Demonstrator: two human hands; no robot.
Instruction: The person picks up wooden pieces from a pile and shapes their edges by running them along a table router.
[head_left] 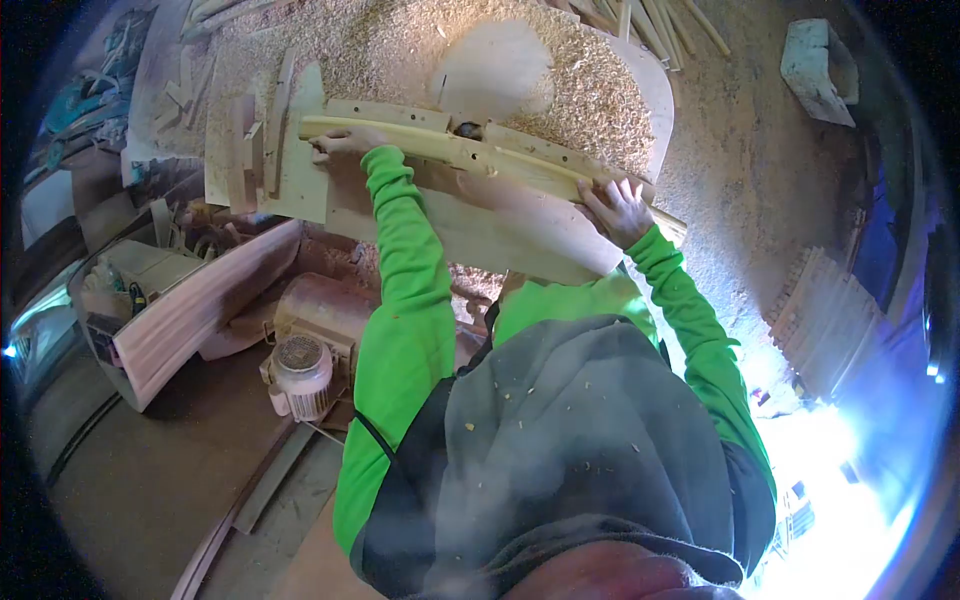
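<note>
A long, slightly curved wooden strip lies across the machine table, along a wooden fence. My left hand is closed round the strip near its left end, fingers curled at the near edge. Towards the right end, my right hand grips the strip from above with its fingers somewhat spread over it. Between the fence halves, a dark round part, perhaps a cutter, shows just behind the middle of the strip. The undersides of both hands are hidden.
Wood shavings cover the table behind the fence. Short wood offcuts lie at the left. A motor stands below left. At the far right are a white container and stacked wood pieces. Bright light glares at lower right.
</note>
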